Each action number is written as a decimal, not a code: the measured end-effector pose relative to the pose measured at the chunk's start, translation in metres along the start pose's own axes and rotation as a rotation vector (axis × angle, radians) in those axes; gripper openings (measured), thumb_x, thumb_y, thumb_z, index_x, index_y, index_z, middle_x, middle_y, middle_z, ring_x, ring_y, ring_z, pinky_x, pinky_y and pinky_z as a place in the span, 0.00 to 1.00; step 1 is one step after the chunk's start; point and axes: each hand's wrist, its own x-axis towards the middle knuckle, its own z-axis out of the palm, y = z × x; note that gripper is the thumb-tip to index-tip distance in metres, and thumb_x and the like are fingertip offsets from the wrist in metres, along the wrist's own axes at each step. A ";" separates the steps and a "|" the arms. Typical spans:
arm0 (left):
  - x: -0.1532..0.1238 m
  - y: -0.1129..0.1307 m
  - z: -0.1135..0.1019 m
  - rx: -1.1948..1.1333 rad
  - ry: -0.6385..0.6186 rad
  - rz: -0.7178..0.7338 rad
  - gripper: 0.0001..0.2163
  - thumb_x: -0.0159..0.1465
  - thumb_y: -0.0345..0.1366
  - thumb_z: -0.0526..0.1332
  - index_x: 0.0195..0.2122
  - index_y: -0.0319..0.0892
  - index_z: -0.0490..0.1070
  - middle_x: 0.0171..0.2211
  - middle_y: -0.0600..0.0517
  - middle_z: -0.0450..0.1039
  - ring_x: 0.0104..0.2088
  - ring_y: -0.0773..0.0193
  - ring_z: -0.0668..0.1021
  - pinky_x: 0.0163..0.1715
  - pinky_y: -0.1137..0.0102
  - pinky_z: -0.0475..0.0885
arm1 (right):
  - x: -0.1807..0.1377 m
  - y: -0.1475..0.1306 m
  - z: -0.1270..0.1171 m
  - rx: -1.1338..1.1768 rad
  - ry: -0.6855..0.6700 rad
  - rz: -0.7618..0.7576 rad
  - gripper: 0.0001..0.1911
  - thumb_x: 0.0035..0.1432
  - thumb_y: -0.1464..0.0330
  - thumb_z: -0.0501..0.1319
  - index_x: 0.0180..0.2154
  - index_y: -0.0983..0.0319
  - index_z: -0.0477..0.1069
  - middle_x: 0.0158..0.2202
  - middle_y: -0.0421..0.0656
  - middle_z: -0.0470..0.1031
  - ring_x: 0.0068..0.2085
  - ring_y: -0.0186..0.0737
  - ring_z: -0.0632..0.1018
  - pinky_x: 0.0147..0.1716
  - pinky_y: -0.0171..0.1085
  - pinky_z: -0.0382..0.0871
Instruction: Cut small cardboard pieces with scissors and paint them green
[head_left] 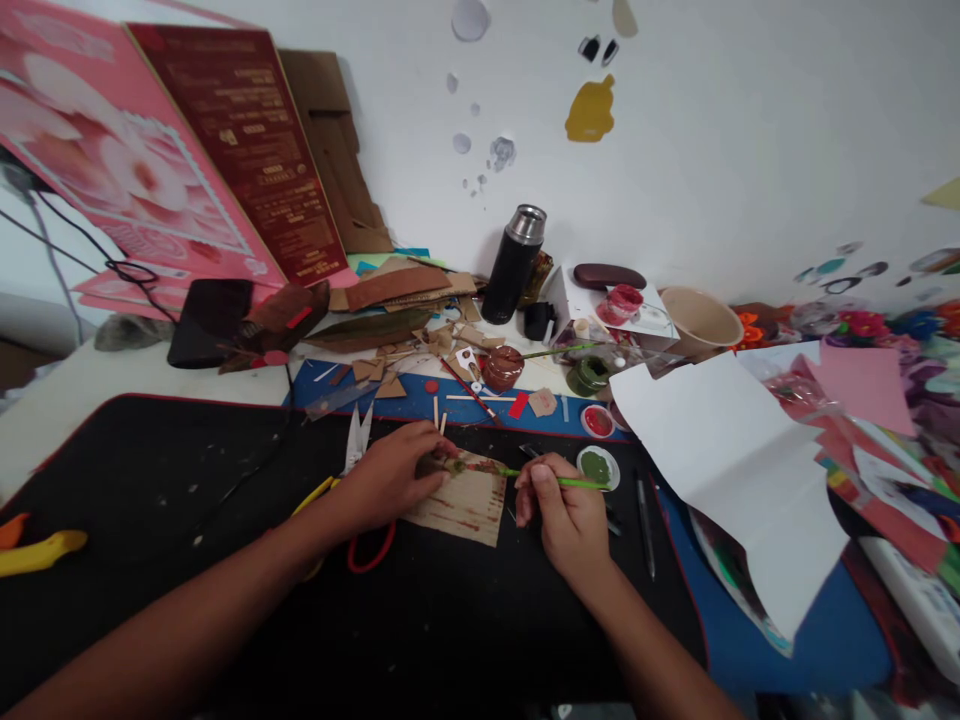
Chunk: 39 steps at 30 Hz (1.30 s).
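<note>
My right hand (562,505) grips a thin paintbrush (581,483) with a bright green handle, its brown-stained tip pointing left. My left hand (397,475) is closed on a small greenish-brown piece (452,465), whose kind I cannot make out. The brush tip is at or very near this piece; contact is unclear. Beneath both lies a square of cardboard (465,510) streaked with reddish-brown paint. Scissors with grey blades (358,440) lie partly under my left wrist, and a red handle loop (373,550) shows below it. A lid of green paint (598,467) sits just beyond my right hand.
Behind the black mat (225,520) stand a brown paint jar (502,368), a green paint jar (589,375) and a black thermos (514,265). Cardboard scraps (382,365) litter the back. White paper (735,440) covers the right side. A pen (645,525) lies near my right hand.
</note>
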 end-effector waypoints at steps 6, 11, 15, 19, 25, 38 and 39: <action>-0.002 0.000 -0.002 -0.014 0.004 0.009 0.13 0.64 0.33 0.63 0.51 0.46 0.76 0.47 0.49 0.77 0.49 0.54 0.78 0.53 0.60 0.73 | 0.002 -0.001 0.002 -0.056 -0.033 -0.034 0.22 0.77 0.55 0.53 0.34 0.60 0.74 0.20 0.37 0.70 0.21 0.35 0.73 0.23 0.33 0.66; 0.000 0.003 0.001 0.059 0.009 -0.038 0.10 0.65 0.37 0.66 0.46 0.44 0.74 0.46 0.48 0.77 0.49 0.52 0.79 0.51 0.59 0.73 | -0.001 0.003 0.001 -0.028 -0.022 -0.016 0.21 0.78 0.56 0.53 0.35 0.60 0.74 0.20 0.37 0.70 0.21 0.34 0.73 0.23 0.33 0.66; 0.001 0.004 0.003 0.086 0.030 -0.051 0.07 0.65 0.36 0.66 0.43 0.44 0.73 0.44 0.48 0.77 0.48 0.52 0.79 0.50 0.59 0.73 | -0.001 0.004 0.001 -0.029 -0.026 -0.012 0.22 0.77 0.55 0.54 0.35 0.61 0.74 0.20 0.37 0.70 0.21 0.35 0.73 0.23 0.33 0.67; 0.000 0.003 0.002 0.062 0.018 -0.032 0.08 0.65 0.35 0.65 0.44 0.44 0.74 0.45 0.48 0.77 0.49 0.52 0.79 0.51 0.59 0.73 | -0.001 0.002 -0.002 -0.042 -0.021 -0.003 0.22 0.77 0.54 0.54 0.35 0.60 0.74 0.20 0.37 0.70 0.20 0.35 0.73 0.23 0.33 0.66; 0.000 0.001 0.003 0.054 0.026 -0.006 0.08 0.65 0.35 0.64 0.45 0.45 0.75 0.46 0.48 0.77 0.49 0.53 0.79 0.53 0.58 0.73 | 0.000 0.000 0.001 -0.003 -0.001 0.008 0.23 0.77 0.54 0.54 0.34 0.60 0.73 0.19 0.37 0.70 0.20 0.35 0.73 0.22 0.34 0.66; 0.000 0.001 0.003 0.041 0.016 -0.001 0.10 0.64 0.33 0.64 0.46 0.44 0.76 0.46 0.47 0.77 0.50 0.52 0.78 0.53 0.58 0.73 | -0.001 0.002 -0.006 -0.001 0.026 0.025 0.21 0.77 0.54 0.54 0.34 0.60 0.71 0.19 0.36 0.70 0.19 0.35 0.73 0.22 0.33 0.65; 0.000 0.001 0.003 0.042 0.015 -0.002 0.10 0.64 0.33 0.63 0.46 0.44 0.76 0.46 0.48 0.77 0.50 0.52 0.78 0.53 0.58 0.73 | -0.001 0.002 -0.005 0.005 0.026 0.024 0.22 0.77 0.54 0.54 0.34 0.60 0.71 0.19 0.36 0.70 0.19 0.35 0.73 0.22 0.33 0.65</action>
